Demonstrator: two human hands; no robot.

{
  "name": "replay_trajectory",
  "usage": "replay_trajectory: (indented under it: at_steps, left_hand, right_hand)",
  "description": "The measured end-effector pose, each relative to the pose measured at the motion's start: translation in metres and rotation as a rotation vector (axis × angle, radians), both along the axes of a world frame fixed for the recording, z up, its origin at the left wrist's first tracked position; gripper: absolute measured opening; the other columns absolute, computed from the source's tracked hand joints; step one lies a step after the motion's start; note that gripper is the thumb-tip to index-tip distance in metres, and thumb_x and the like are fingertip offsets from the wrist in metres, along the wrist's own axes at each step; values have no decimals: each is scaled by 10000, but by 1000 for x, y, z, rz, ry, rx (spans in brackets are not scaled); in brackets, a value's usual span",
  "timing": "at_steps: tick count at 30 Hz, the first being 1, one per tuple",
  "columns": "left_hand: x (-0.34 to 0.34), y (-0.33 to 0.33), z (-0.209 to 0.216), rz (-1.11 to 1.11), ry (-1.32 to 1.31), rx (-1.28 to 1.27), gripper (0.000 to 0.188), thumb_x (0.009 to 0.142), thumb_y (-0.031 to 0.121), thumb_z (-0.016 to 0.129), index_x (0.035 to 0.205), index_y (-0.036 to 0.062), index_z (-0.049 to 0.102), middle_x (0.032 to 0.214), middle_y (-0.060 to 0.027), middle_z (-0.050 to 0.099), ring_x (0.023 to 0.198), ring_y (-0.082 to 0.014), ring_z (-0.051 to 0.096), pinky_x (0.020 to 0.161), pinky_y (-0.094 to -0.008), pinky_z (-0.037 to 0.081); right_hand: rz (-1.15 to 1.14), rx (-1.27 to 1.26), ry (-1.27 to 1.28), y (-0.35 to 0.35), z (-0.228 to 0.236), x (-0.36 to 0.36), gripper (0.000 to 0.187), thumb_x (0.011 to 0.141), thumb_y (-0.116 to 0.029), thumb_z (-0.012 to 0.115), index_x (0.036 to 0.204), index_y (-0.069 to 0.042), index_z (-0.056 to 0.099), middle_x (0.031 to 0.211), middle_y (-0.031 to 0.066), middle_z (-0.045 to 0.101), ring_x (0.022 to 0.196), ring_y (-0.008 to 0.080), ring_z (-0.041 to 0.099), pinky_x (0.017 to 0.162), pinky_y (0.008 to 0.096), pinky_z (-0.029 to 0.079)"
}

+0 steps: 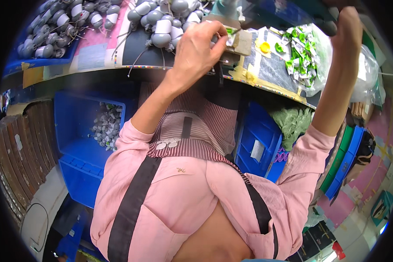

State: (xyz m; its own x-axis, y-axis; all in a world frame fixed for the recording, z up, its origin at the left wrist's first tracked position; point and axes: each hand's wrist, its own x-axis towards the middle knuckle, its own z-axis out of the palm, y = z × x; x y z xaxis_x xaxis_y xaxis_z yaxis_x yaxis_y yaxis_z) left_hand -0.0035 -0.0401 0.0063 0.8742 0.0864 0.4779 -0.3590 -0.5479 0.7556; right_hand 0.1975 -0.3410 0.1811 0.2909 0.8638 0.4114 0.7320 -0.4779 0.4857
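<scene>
My left hand [199, 47] is closed in a pinch at a small beige block [239, 47] on the bench. Its fingertips hold a small part that is mostly hidden, beside a green-and-white piece [230, 36] at the block. Grey-and-white rounded plastic parts [161, 32] with thin wires lie heaped just left of this hand. Raised at the far right, my right hand [348, 30] is wrapped round the dark handle [329, 27] of a teal bench machine [275, 11]. The machine's body reaches over the block from above.
Small green-and-white pieces [302, 54] lie piled on the bench's right, near a yellow round piece [264, 46] and a clear plastic bag [367, 74]. More grey parts fill a blue tray [13, 65] at far left. Under the bench edge stands a blue bin [70, 113] with several parts.
</scene>
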Motion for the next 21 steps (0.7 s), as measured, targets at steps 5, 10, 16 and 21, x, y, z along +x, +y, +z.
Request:
replay_trajectory:
  at_steps: [5,10,16,21]
  left_hand:
    - [-16,19,40,-3,244,-321,172,886,157,704,946,-3,683,750,-151,687,657,-232,681,655,-361,526]
    - [18,92,27,465,22,-202,211,867,172,729,986,9,669,863,-170,734,781,-287,728,724,-396,564]
    - [47,99,44,454,-25,59,258,915,141,650,1085,-43,589,1133,-268,576,1076,-436,574,894,-480,481]
    - [28,162,6,888,139,481,301,905,184,720,1106,22,566,1046,-217,663,892,-352,688,780,-445,558]
  right_hand:
    - [-680,343,957,50,-79,-97,200,910,-120,638,1079,-13,650,912,167,669,806,354,654,733,436,512]
    - [-512,317,655,16,-172,-125,403,851,44,617,1248,-20,595,1183,188,617,1104,366,595,973,446,465]
    - [-479,435,563,8,-187,-132,300,897,-14,690,1192,-43,648,1104,144,644,1080,342,598,949,420,472]
    - [-455,579,464,4,-194,-135,224,987,-84,652,1201,-17,652,1064,127,666,934,237,660,776,331,530]
